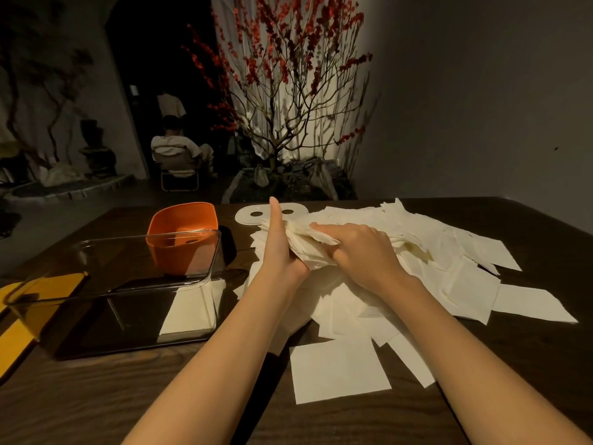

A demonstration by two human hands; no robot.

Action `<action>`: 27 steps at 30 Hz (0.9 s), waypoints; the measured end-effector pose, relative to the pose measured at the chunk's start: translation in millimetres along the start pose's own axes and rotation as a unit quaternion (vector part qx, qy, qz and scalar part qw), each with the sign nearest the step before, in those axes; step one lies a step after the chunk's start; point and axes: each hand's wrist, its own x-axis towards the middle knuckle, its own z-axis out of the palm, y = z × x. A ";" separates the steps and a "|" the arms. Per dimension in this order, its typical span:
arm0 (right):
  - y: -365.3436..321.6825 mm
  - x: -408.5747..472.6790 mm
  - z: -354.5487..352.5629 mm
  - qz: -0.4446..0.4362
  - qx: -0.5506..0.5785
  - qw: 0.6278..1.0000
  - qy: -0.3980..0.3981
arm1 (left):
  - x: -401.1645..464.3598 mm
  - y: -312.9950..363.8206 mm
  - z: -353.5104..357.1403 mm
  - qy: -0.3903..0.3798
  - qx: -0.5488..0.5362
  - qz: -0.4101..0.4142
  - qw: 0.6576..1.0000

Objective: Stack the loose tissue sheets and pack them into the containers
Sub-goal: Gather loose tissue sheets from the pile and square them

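Clearly, most of the sheets (pixel 417 268) are still spread loose over the table (pixel 96 396) at centre right, well apart from the clear box (pixel 134 284) at left, where a few sheets are already laid, and the orange tub (pixel 183 232) behind it. A thick, uneven stack (pixel 308 248) is clamped at centre between the left hand (pixel 279 248), thumb raised, and the right hand (pixel 359 252), curled over its top. If the stack is lifted unsquared, sheets could be fanned out and dropped.
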 end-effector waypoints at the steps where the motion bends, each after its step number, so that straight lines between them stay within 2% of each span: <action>1: 2.0 0.5 0.4 -0.005 0.004 1.000 -0.013 | -0.9 0.8 0.1 -0.012 -0.016 -0.004 1.000; 8: 13.7 3.8 4.3 0.007 0.035 0.998 -0.059 | -3.2 0.0 -3.0 0.005 -0.042 -0.003 0.999; 16: 12.4 4.3 0.0 0.022 0.057 0.998 -0.016 | 5.2 2.7 -10.6 0.009 -0.034 0.009 0.999; 23: 0.2 4.5 6.4 0.138 0.097 0.983 0.076 | 4.3 -3.5 -8.1 -0.014 -0.032 0.027 0.999; 27: -10.4 1.1 5.1 0.089 0.018 0.993 0.071 | 1.3 -10.2 -1.3 0.001 0.026 0.046 0.999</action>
